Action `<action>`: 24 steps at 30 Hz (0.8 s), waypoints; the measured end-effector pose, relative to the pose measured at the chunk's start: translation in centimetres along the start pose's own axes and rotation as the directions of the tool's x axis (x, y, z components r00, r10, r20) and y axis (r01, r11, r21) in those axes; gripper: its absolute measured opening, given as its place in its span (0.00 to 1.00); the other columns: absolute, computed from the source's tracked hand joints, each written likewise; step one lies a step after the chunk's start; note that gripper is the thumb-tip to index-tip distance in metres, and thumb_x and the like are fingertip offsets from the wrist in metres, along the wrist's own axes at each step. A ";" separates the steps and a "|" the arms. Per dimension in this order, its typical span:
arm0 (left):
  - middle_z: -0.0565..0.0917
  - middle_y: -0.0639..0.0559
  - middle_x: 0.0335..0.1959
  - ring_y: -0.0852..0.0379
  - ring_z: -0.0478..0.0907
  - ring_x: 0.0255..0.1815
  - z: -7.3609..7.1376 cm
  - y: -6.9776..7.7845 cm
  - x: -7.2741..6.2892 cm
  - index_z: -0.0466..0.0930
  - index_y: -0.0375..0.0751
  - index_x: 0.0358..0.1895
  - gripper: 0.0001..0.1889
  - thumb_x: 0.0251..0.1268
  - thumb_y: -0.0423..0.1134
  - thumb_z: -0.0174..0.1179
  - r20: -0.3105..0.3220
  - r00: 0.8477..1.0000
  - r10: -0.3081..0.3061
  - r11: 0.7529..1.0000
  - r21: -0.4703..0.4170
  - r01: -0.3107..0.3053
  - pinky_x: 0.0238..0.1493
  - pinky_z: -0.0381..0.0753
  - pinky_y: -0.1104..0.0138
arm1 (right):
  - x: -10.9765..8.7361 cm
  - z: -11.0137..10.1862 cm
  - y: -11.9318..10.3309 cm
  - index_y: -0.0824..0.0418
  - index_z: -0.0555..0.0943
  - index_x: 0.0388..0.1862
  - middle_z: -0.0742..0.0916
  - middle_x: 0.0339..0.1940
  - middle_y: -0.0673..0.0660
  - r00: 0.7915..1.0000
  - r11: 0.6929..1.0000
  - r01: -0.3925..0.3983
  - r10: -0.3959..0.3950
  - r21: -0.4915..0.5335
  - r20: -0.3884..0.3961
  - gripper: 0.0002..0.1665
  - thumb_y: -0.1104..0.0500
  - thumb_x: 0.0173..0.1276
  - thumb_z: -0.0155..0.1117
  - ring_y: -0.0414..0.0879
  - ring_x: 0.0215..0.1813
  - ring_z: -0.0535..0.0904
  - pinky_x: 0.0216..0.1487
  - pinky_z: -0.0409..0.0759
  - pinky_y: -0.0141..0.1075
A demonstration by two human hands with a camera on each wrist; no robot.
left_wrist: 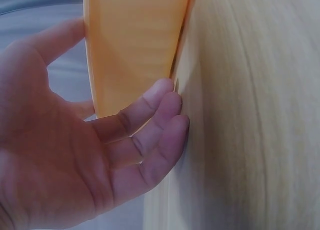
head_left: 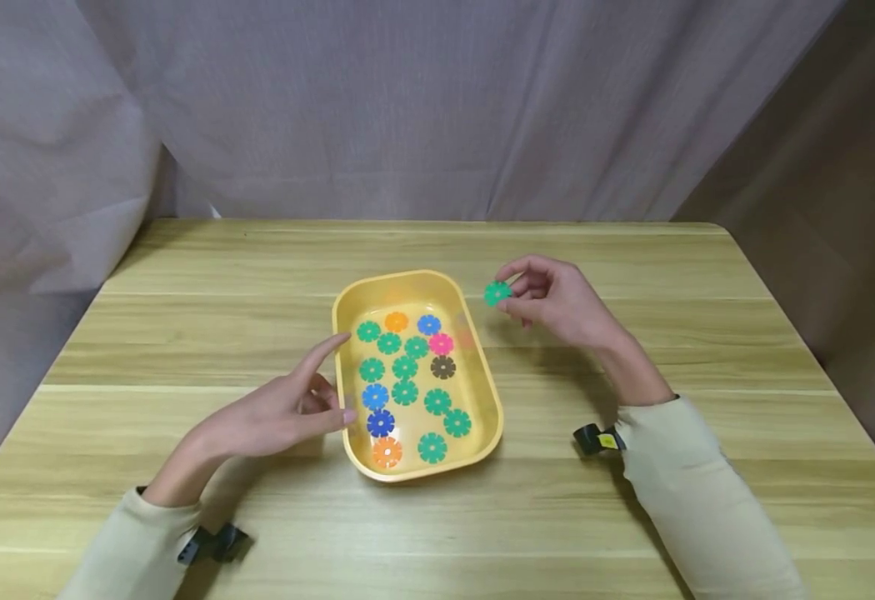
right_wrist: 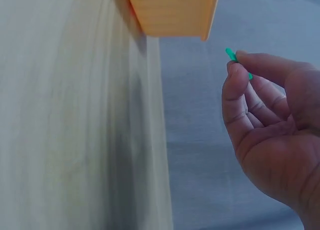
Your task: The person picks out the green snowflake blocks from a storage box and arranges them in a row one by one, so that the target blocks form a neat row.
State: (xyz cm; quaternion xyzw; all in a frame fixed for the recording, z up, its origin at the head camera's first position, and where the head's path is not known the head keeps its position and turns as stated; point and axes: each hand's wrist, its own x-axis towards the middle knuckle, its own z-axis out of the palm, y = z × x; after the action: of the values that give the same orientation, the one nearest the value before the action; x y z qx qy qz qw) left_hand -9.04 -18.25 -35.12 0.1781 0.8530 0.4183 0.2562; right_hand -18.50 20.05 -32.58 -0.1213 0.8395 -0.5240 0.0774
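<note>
In the head view, my right hand point(head_left: 557, 304) is raised beyond the tray's right side and pinches a green snowflake disc point(head_left: 497, 293) between thumb and index finger. The right wrist view shows that disc point(right_wrist: 230, 54) edge-on at the fingertips. My left hand point(head_left: 280, 412) is at the left side of a yellow tray point(head_left: 492, 383), its thumb and index finger spread apart and touching the rim. In the left wrist view, the other fingers point(left_wrist: 167, 105) bend loosely beside the tray's outer wall point(left_wrist: 135, 45), close to the tabletop.
Inside the tray lie several flat notched discs: green ones point(head_left: 405, 367), blue ones point(head_left: 375, 397), orange ones point(head_left: 387, 452), a pink one point(head_left: 441, 343) and a dark brown one point(head_left: 443, 367). The tray stands on a wooden table point(head_left: 205, 333). Grey curtains point(head_left: 407, 108) hang behind it.
</note>
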 end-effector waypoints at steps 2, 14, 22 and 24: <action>0.83 0.45 0.50 0.53 0.85 0.44 0.0 0.0 -0.1 0.35 0.59 0.87 0.53 0.74 0.56 0.66 -0.001 1.000 0.002 1.000 -0.002 -0.002 0.52 0.82 0.56 | 0.3 0.0 0.3 0.67 0.82 0.56 0.89 0.38 0.58 1.000 1.000 -0.020 0.020 0.003 -0.007 0.19 0.68 0.68 0.74 0.48 0.30 0.84 0.31 0.85 0.37; 0.83 0.45 0.49 0.54 0.85 0.45 0.2 -0.2 0.0 0.36 0.60 0.87 0.52 0.74 0.55 0.66 0.000 1.000 0.000 1.000 -0.007 0.000 0.52 0.82 0.56 | 1.5 0.3 2.8 0.68 0.81 0.62 0.88 0.44 0.70 0.995 0.995 -0.095 0.095 -0.011 0.031 0.22 0.70 0.69 0.69 0.46 0.30 0.84 0.33 0.85 0.36; 0.84 0.45 0.49 0.52 0.85 0.44 0.2 -0.4 0.0 0.36 0.61 0.87 0.53 0.73 0.56 0.67 0.000 1.000 -0.006 1.000 -0.017 0.006 0.50 0.82 0.56 | 2.3 0.8 3.8 0.69 0.80 0.62 0.88 0.44 0.69 0.988 0.990 -0.139 0.139 -0.015 0.066 0.21 0.70 0.71 0.68 0.46 0.31 0.84 0.35 0.85 0.35; 0.84 0.45 0.49 0.52 0.85 0.44 0.2 -0.4 -0.1 0.36 0.61 0.87 0.53 0.73 0.56 0.67 0.001 1.000 -0.006 1.000 -0.018 0.006 0.50 0.82 0.56 | 2.4 0.9 3.9 0.70 0.80 0.61 0.89 0.43 0.68 0.986 0.989 -0.149 0.150 -0.009 0.079 0.20 0.70 0.71 0.68 0.46 0.31 0.83 0.35 0.85 0.34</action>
State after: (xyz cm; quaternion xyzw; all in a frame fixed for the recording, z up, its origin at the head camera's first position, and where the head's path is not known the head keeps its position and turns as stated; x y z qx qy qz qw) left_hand -8.92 -18.37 -35.49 0.1731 0.8497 0.4251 0.2594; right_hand -21.01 20.27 -36.50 -0.0788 0.8434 -0.5100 0.1495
